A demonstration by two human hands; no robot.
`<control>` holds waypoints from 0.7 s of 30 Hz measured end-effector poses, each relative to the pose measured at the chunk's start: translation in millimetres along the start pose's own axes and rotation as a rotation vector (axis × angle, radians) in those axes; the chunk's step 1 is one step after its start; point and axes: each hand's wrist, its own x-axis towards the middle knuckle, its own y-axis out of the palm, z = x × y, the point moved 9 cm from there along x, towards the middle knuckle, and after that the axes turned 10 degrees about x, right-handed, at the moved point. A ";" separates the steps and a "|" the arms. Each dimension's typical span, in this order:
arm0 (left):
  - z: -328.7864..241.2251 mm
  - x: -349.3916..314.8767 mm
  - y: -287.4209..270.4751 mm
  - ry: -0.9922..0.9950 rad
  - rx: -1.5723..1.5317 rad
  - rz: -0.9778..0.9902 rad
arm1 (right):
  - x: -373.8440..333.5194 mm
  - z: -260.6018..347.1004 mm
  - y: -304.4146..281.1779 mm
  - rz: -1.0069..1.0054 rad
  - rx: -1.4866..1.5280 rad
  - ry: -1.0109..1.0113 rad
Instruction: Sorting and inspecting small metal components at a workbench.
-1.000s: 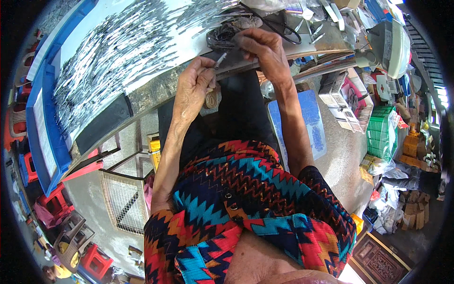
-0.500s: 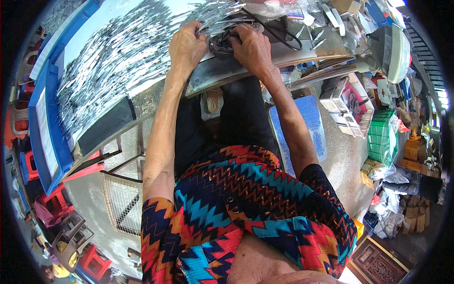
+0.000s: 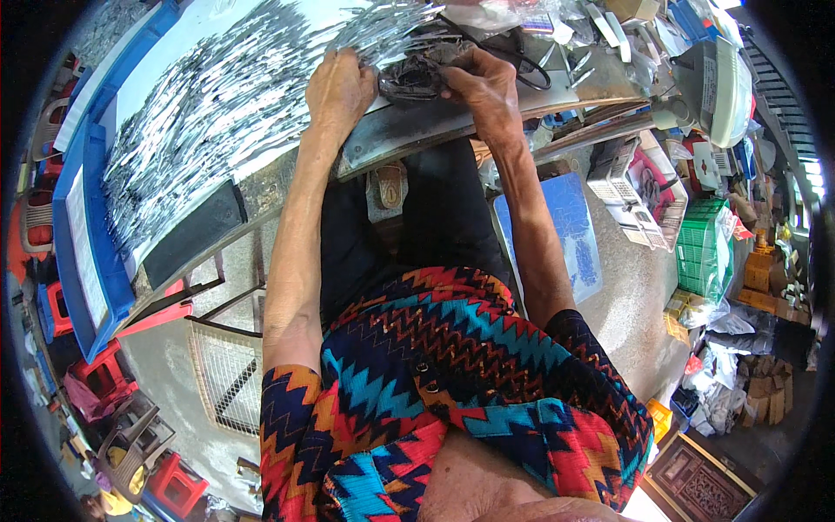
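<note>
I see my left hand (image 3: 341,87) curled with its fingers down on the big heap of thin shiny silver metal strips (image 3: 235,96) on the counter (image 3: 409,130). My right hand (image 3: 483,83) has its fingers closed on a small dark tangled wire bundle (image 3: 413,76) between both hands.

Head fisheye looks steeply down onto workbench (image 3: 435,130)

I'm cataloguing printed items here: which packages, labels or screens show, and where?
White rounded machine housing with a narrow pale label strip, upper right beyond the bench.
White and grey printed cartons, rectangular, on the floor right of the right hand.
No lit screen shows.
</note>
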 end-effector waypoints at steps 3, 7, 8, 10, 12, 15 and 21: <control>4.5 0.9 3.6 -0.012 -0.071 0.033 | -3.3 -13.9 -3.5 -0.057 0.251 0.101; 11.9 4.1 4.9 -0.045 -0.280 0.073 | -5.9 -20.4 -1.9 -0.063 0.429 0.131; 16.2 5.9 10.7 -0.042 -0.351 0.070 | -5.7 -20.5 1.0 -0.031 0.431 0.132; 20.8 6.2 12.6 -0.040 -0.421 0.065 | -6.4 -18.1 4.1 -0.026 0.457 0.111; 28.8 4.2 19.4 -0.114 -0.675 0.113 | -8.2 -13.9 9.5 -0.021 0.483 0.091; 7.7 -11.5 6.7 -0.292 -1.139 0.185 | -13.1 -4.3 9.4 -0.062 0.526 0.063; -19.9 -36.8 1.0 -0.292 -1.616 0.274 | -21.8 2.1 26.0 -0.007 0.541 0.059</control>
